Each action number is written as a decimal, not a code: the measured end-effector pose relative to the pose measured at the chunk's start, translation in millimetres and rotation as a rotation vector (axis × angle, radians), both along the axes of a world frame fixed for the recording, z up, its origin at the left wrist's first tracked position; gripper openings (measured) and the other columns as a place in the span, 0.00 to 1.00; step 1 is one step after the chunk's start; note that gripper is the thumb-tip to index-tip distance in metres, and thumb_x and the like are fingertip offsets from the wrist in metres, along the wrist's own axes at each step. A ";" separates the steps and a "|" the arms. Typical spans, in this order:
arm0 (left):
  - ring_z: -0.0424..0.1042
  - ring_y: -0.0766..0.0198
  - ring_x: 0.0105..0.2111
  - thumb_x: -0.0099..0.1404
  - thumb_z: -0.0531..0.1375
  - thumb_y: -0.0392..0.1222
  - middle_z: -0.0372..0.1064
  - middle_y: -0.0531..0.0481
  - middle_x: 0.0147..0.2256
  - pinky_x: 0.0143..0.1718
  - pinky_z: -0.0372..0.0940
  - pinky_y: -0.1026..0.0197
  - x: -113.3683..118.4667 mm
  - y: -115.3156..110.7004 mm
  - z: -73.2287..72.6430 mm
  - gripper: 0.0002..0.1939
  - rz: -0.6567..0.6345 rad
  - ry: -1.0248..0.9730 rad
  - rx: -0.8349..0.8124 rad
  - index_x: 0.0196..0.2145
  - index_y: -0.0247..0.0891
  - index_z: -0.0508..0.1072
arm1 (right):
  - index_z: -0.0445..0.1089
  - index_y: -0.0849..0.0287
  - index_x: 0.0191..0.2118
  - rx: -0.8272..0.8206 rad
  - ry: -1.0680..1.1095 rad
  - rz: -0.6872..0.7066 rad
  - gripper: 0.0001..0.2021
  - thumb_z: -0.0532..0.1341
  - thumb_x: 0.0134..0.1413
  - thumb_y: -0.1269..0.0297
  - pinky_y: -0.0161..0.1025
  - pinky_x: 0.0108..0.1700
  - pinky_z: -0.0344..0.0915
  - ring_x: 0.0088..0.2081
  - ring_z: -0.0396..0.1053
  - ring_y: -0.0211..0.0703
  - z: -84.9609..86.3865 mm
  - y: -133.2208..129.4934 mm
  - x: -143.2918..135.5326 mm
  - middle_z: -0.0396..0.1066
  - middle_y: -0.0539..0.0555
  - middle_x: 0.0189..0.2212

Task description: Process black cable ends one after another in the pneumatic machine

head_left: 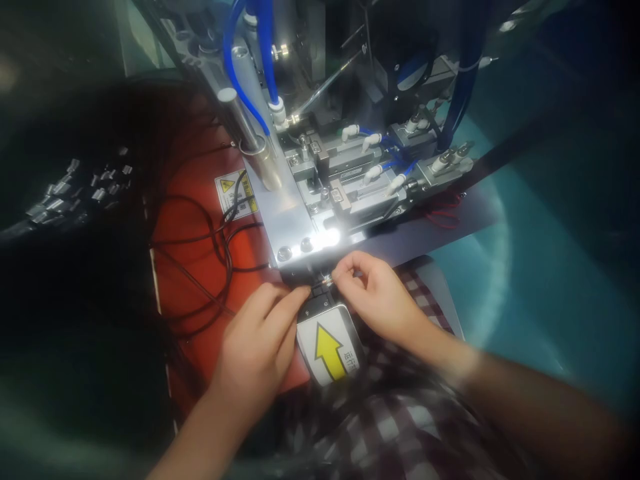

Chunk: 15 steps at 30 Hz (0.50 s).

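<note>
My left hand is closed, thumb and fingertips together at the left side of a small dark fixture on the machine's front edge. From the right, my right hand pinches at the same fixture. Whatever is between the fingertips of either hand is too small to name. A tiny shiny piece shows at the fixture, by my right fingertips. Just below the fixture is a white plate with a yellow arrow. Above both hands extends the machine's bright metal plate with bolts along its front.
Pneumatic cylinders with white fittings and blue tubes fill the machine behind the hands. Black cables loop over the red surface at left, near a warning label. Small shiny pieces lie at far left.
</note>
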<state>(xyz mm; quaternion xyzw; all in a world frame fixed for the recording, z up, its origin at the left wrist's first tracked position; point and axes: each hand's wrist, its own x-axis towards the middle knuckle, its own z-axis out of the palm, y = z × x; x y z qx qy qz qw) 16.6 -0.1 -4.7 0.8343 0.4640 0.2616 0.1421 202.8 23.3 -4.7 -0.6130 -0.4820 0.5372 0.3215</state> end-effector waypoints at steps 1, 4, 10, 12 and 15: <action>0.67 0.69 0.35 0.65 0.56 0.26 0.66 0.49 0.35 0.37 0.64 0.68 0.2 0.3 0.3 0.14 -0.003 0.003 0.005 0.47 0.32 0.72 | 0.65 0.59 0.28 -0.012 0.007 -0.002 0.06 0.58 0.54 0.65 0.33 0.26 0.59 0.23 0.62 0.34 -0.1 0.1 0.3 0.65 0.47 0.22; 0.67 0.69 0.35 0.65 0.56 0.26 0.66 0.49 0.35 0.37 0.64 0.68 0.8 1.3 0.5 0.14 -0.005 0.004 0.023 0.47 0.32 0.72 | 0.65 0.59 0.28 -0.121 0.102 0.011 0.07 0.59 0.54 0.64 0.32 0.25 0.56 0.20 0.59 0.33 0.2 1.2 3.5 0.61 0.44 0.18; 0.68 0.68 0.34 0.65 0.56 0.27 0.66 0.50 0.35 0.37 0.64 0.67 2.5 2.5 1.5 0.13 0.006 0.015 0.048 0.46 0.35 0.72 | 0.65 0.61 0.27 -0.204 0.364 0.042 0.12 0.59 0.56 0.58 0.32 0.26 0.55 0.19 0.56 0.32 -3.2 1.3 9.4 0.59 0.43 0.14; 0.68 0.68 0.34 0.65 0.56 0.27 0.66 0.50 0.35 0.37 0.64 0.67 2.5 2.4 2.1 0.13 0.008 0.016 0.049 0.46 0.36 0.72 | 0.65 0.61 0.27 -0.202 0.361 0.017 0.11 0.62 0.53 0.58 0.32 0.26 0.55 0.19 0.57 0.31 -3.0 1.1 8.1 0.60 0.43 0.14; 0.68 0.69 0.34 0.65 0.56 0.27 0.66 0.50 0.35 0.37 0.64 0.67 2.1 2.1 2.2 0.13 0.008 0.016 0.044 0.46 0.36 0.71 | 0.66 0.60 0.27 -0.202 0.327 -0.005 0.09 0.62 0.52 0.62 0.32 0.25 0.56 0.18 0.58 0.31 -0.3 1.7 5.3 0.60 0.42 0.15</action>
